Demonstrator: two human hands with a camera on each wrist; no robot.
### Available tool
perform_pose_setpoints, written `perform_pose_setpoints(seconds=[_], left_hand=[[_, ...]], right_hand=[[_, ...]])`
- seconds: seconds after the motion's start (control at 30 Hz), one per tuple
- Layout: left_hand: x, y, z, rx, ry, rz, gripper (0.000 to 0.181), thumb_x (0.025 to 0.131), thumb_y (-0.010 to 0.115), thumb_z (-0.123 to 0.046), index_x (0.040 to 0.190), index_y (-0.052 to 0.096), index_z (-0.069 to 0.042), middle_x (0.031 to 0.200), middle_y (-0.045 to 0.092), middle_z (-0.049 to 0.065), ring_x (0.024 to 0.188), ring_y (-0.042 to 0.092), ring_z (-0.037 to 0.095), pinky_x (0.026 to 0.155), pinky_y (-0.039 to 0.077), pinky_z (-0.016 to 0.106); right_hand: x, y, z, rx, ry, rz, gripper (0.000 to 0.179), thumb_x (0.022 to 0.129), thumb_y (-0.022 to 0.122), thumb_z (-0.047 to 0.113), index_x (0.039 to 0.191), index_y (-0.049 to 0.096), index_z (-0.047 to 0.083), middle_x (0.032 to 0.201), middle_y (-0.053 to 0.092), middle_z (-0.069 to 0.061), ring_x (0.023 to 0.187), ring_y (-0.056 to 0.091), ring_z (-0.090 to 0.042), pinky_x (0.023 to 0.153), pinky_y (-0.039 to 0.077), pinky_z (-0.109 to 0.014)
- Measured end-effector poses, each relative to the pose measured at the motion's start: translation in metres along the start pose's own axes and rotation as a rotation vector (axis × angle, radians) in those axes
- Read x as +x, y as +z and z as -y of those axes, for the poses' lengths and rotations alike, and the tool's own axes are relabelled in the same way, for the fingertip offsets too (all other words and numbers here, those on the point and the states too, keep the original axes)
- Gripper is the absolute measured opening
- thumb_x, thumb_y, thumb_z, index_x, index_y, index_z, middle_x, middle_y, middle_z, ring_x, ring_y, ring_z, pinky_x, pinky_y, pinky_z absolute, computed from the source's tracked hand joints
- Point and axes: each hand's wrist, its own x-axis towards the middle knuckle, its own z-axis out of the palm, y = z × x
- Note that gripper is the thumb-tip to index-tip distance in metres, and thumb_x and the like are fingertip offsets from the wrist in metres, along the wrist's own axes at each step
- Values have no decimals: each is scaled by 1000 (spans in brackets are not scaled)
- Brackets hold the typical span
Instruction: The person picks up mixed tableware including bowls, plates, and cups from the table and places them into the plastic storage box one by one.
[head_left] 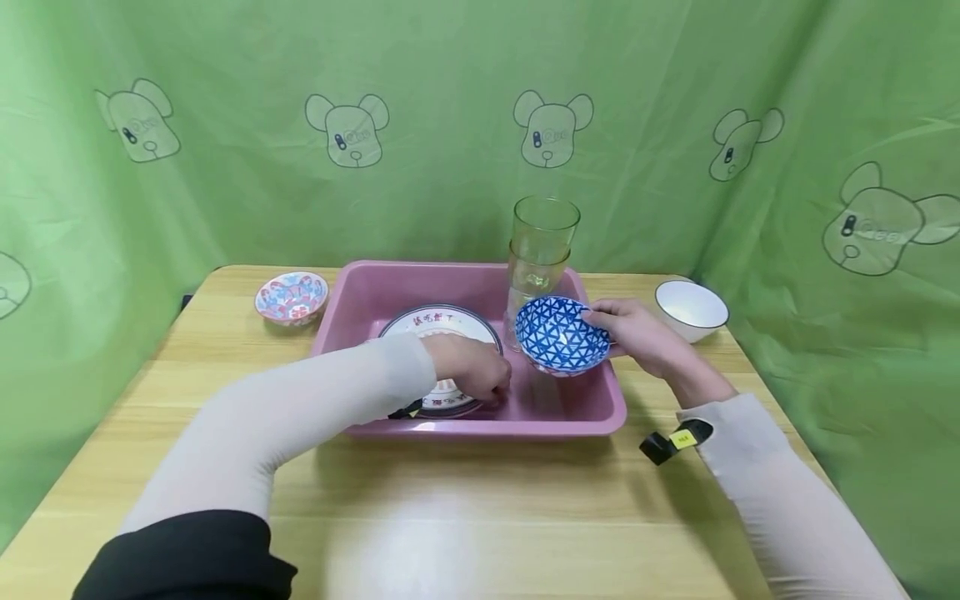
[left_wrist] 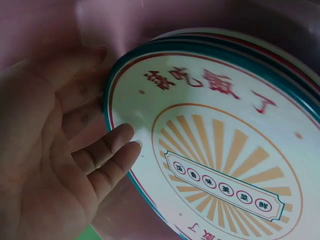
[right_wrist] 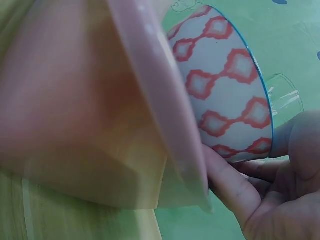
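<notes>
In the head view my right hand grips a small bowl by its right rim, above the right part of a pink basin. Blue triangles cover the bowl's inside; red diamond shapes mark its white outside in the right wrist view. My left hand reaches into the basin at the right edge of stacked plates. Up close, two fingertips overlap the top plate, printed with red characters and tan rays. Other fingers lie beside the rim, partly shadowed; firm contact is unclear.
Tall clear glasses, one in another, stand in the basin's back right. A pink-and-blue patterned bowl sits on the wooden table left of the basin; a white dark-rimmed bowl sits right. Green curtains surround the table.
</notes>
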Motion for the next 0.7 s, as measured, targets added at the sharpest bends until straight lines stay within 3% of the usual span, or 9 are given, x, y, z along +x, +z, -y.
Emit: perform_pose_setpoints(seconds=[0.2, 0.27, 0.4, 0.5, 0.7], left_hand=[[-9, 5, 6, -25, -11, 3, 23, 98, 59, -29, 102, 73, -11, 100, 70, 2, 91, 64, 18, 86, 52, 28], [-12, 6, 9, -81, -9, -4, 23, 98, 58, -27, 104, 73, -11, 101, 70, 2, 92, 63, 18, 87, 51, 27], [-18, 6, 18, -267, -1, -69, 28, 99, 55, -22, 120, 68, -8, 117, 68, 5, 110, 61, 19, 100, 45, 28], [-23, 4, 26, -415, -31, -142, 37, 100, 54, -22, 131, 59, -3, 128, 63, 9, 120, 57, 21, 106, 40, 28], [-32, 4, 38, -728, -148, -243, 36, 101, 53, -15, 131, 56, 5, 124, 64, 16, 105, 65, 23, 89, 53, 26]], right_hand=[[3, 4, 1, -25, -9, 22, 43, 104, 45, 16, 133, 45, -15, 104, 63, -23, 81, 68, -17, 77, 60, -35], [4, 5, 2, -37, -8, 28, 42, 104, 45, 16, 132, 45, -15, 105, 62, -23, 81, 68, -17, 76, 60, -35], [6, 7, 3, -55, -3, 42, 39, 105, 43, 14, 130, 46, -15, 102, 63, -23, 80, 68, -18, 75, 60, -36], [7, 9, 4, -75, 6, 52, 38, 105, 43, 13, 131, 46, -15, 99, 63, -21, 78, 68, -18, 74, 60, -36], [9, 14, 7, -128, 14, 76, 37, 105, 43, 14, 129, 48, -13, 96, 63, -20, 76, 67, -18, 72, 61, -36]])
